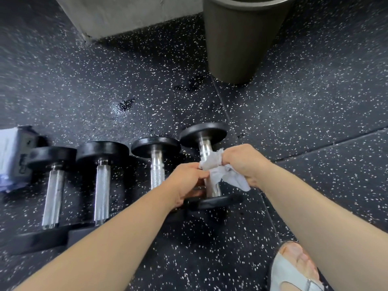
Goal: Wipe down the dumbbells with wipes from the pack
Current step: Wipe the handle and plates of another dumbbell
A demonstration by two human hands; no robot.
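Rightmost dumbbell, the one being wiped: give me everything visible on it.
The rightmost dumbbell lies on the speckled floor, last in a row of four, handle pointing away from the camera. It has two round black end plates and a shiny metal handle. A crumpled white wipe is wrapped around the handle's middle, gripped by the right hand. The left hand holds the lower handle beside the near plate. Far plate untouched.

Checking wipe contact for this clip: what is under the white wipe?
The wipe is wrapped around the chrome handle of the rightmost dumbbell, held by the right hand. Bare handle shows above and below; the wrapped stretch is hidden.
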